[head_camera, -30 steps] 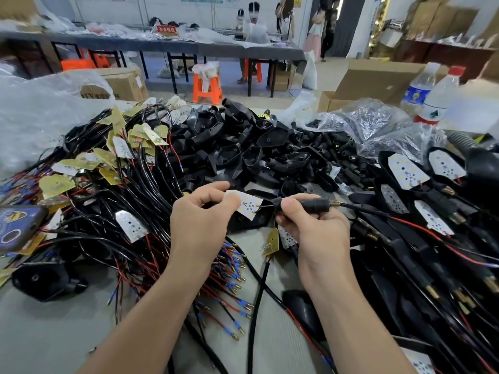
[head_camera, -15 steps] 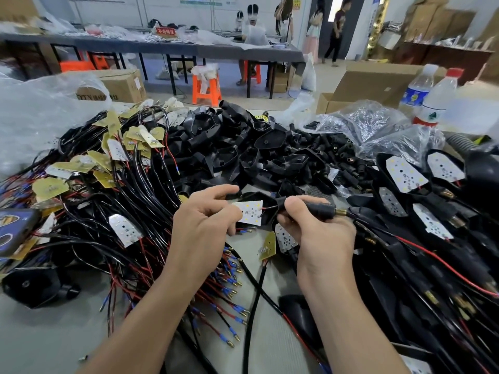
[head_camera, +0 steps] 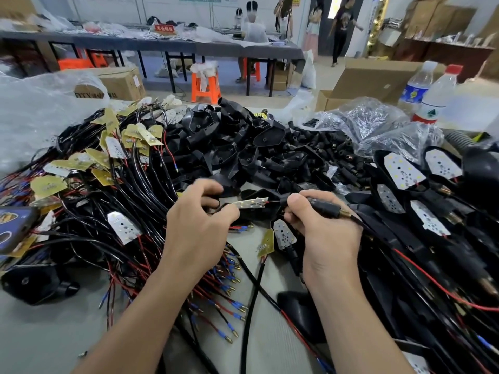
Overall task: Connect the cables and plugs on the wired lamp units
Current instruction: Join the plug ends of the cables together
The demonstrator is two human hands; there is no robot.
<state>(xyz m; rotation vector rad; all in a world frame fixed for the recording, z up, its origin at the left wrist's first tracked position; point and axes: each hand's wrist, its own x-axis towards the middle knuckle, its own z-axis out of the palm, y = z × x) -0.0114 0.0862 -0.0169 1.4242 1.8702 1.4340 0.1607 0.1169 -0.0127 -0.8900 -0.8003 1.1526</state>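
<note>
Left hand (head_camera: 199,228) of mine pinches a white LED board (head_camera: 252,203) by its near end. My right hand (head_camera: 324,233) curls round a black plug sleeve (head_camera: 325,209), and a thin red wire (head_camera: 273,202) runs from the board toward it. Tangled cables (head_camera: 108,211) lie left, finished lamp units (head_camera: 402,171) right, and empty black housings (head_camera: 229,147) are heaped behind.

Bright, even indoor light, diffuse from above; shadows on the table (head_camera: 40,333) soft and faint. Specular glare on clear plastic bags (head_camera: 378,122) and glossy black housings (head_camera: 243,147). Far doorway (head_camera: 330,8) blown out. Strong wide-angle bending at edges; background slightly soft.
</note>
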